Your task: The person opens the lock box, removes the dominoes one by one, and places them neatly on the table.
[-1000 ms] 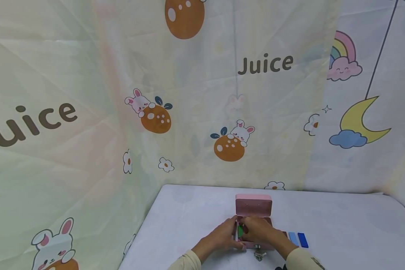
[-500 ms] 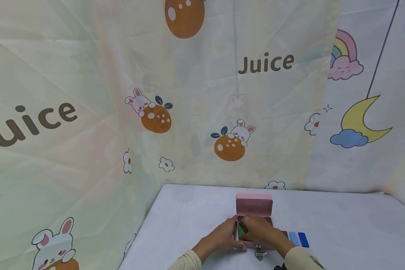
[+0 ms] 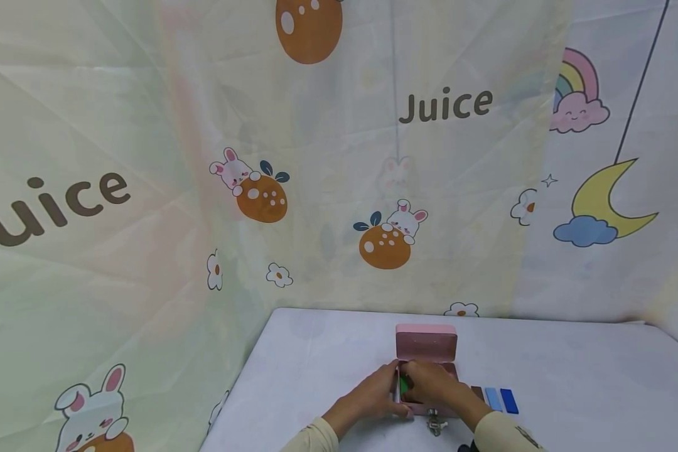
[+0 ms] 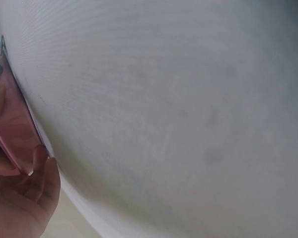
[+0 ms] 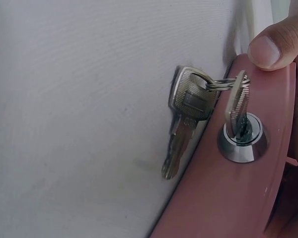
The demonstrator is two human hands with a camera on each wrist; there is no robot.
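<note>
A pink metal cash box point(image 3: 426, 347) stands on the table with its lid raised. My left hand point(image 3: 375, 394) grips its left side, the thumb point(image 5: 268, 49) on the front wall and the fingertips point(image 4: 42, 158) near a far corner. My right hand point(image 3: 429, 382) reaches down inside the box with bent fingers. Its fingertips are hidden, so whether they pinch anything is unclear. Beside them, inside the box, a green piece point(image 3: 403, 385) shows. From the front lock point(image 5: 243, 139), which has one key in it, a second key point(image 5: 188, 106) hangs on a ring.
To the right of the box lie a brown piece point(image 3: 477, 392), a light blue piece point(image 3: 493, 398) and a dark blue piece point(image 3: 509, 401). A black object point(image 3: 466, 447) is partly cut off at the bottom edge. Printed cloth walls point(image 3: 328, 138) rise behind the white table point(image 3: 322, 351).
The head view has shifted very slightly. Both hands stay at the box, and slightly more of the brown piece shows beside the right forearm.
</note>
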